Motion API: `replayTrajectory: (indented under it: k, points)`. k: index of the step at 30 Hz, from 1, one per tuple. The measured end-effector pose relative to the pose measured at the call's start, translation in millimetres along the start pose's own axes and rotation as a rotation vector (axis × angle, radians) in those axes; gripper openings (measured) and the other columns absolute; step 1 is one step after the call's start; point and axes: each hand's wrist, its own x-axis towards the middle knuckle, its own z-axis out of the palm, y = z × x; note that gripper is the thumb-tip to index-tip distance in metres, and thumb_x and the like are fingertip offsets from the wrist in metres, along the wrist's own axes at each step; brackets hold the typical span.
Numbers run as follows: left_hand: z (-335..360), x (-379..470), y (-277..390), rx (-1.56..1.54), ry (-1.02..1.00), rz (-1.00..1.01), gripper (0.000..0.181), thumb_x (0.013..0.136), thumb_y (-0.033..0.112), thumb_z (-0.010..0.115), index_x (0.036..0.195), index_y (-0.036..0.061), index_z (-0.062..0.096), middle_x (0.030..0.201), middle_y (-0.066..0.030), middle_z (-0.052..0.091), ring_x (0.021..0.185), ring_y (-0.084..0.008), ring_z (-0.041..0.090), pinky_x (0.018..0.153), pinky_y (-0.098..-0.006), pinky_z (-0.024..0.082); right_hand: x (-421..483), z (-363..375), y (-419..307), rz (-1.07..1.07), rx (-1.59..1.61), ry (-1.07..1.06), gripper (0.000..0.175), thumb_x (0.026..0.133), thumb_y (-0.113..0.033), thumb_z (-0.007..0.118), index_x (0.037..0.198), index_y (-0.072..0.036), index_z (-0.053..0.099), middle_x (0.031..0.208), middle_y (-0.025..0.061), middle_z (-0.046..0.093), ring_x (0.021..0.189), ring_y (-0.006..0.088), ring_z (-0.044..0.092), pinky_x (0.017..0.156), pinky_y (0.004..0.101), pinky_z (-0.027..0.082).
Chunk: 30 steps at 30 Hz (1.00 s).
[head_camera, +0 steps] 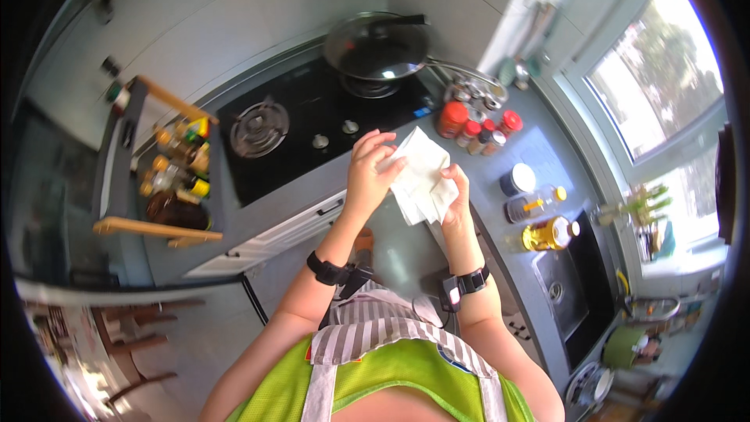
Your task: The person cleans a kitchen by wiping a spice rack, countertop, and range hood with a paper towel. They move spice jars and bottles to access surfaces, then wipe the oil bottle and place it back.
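Observation:
A folded white tissue or thin cloth (420, 179) is between my hands, in front of my chest near the counter's inner corner. My right hand (457, 190) grips its lower right side, thumb on top. At its left edge, the thumb of my left hand (372, 167) touches the sheet while the other fingers are bent and raised; whether they pinch it cannot be told. Beyond the hands lies a black gas hob (328, 111) with a lidded wok (378, 47) on its right burner.
Red-capped seasoning jars (452, 119) stand right of the hob. Further right are a white-lidded jar (520, 179), an oil bottle (548, 234) and a sink (562, 293). A rack of bottles with wooden rails (158, 226) stands left. A window (662, 64) is at the right.

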Motion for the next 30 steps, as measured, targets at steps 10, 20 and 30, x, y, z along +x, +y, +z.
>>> replayTrajectory:
  k: [10, 20, 30]
  points:
    - [-171.8, -39.4, 28.1, 0.47, 0.522, 0.242, 0.023, 0.075, 0.0, 0.07, 0.096, 0.0087, 0.072, 0.097, -0.0052, 0.066, 0.094, -0.0231, 0.06, 0.078, -0.0323, 0.05, 41.8, 80.4, 124.8, 0.453, -0.301, -0.141, 0.055, 0.094, -0.038, 0.05, 0.136, -0.002, 0.043, 0.141, 0.0194, 0.045, 0.13, 0.0369, 0.043, 0.104, 0.0622, 0.037]
    - [-260.3, -96.1, 20.9, 0.678, 0.237, 0.273, 0.027, 0.073, 0.023, 0.075, 0.098, 0.0129, 0.073, 0.096, -0.0004, 0.065, 0.101, -0.023, 0.057, 0.103, -0.0491, 0.04, 74.0, 152.0, 255.7, 0.446, 0.133, -0.337, 0.072, 0.092, -0.063, 0.042, 0.141, -0.01, 0.043, 0.14, 0.014, 0.048, 0.127, 0.0344, 0.046, 0.109, 0.0466, 0.034]
    - [-392.7, -88.5, 9.0, 0.524, 0.008, 0.289, 0.03, 0.074, 0.019, 0.078, 0.101, 0.0057, 0.071, 0.108, -0.0064, 0.067, 0.111, -0.0237, 0.06, 0.107, -0.0464, 0.039, 127.4, 186.7, 335.8, 0.294, -0.064, -0.403, 0.056, 0.091, -0.041, 0.052, 0.135, -0.007, 0.047, 0.132, 0.0116, 0.056, 0.121, 0.0305, 0.053, 0.105, 0.0446, 0.04]
